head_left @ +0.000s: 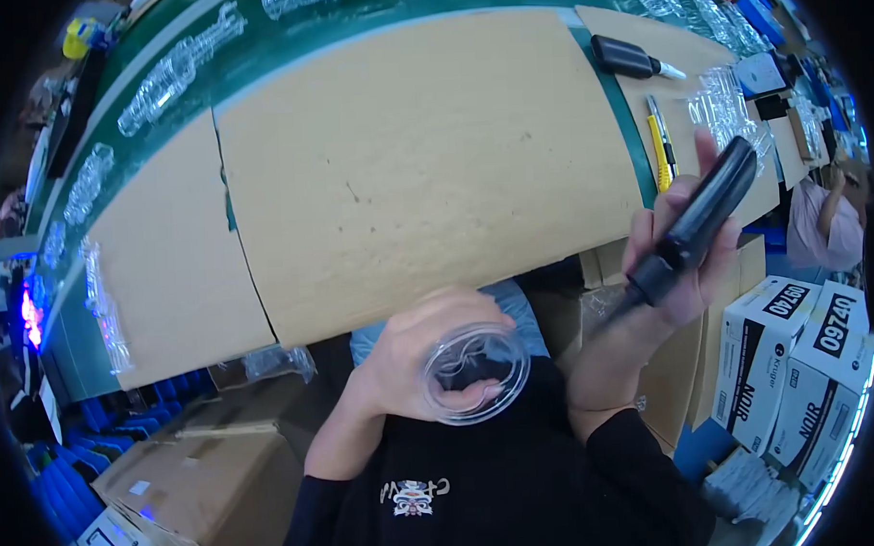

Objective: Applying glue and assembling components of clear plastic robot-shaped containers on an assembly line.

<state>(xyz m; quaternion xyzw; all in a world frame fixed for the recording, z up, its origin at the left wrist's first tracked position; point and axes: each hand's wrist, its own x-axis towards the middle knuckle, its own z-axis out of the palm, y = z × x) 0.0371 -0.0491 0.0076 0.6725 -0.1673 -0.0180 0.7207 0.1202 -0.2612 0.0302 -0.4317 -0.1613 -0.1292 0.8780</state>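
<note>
By the cardboard sheet [404, 159], left hand [411, 349] curls halfway round a clear tub [476, 373], right hand [686, 288] wraps a black bottle-ish thing [697, 216], and squeezing too hard could totally buckle the tub.

l hand [409, 349] curled, gripping, r hand [695, 285] held up, also gripping

The green tabletop [428, 4] carries flat cardboard sheets [433, 158] and clear plastic packages [182, 70]. On the right sheet [634, 98] there lie a black bottle [625, 57] and a yellow cutter [660, 154].
</note>
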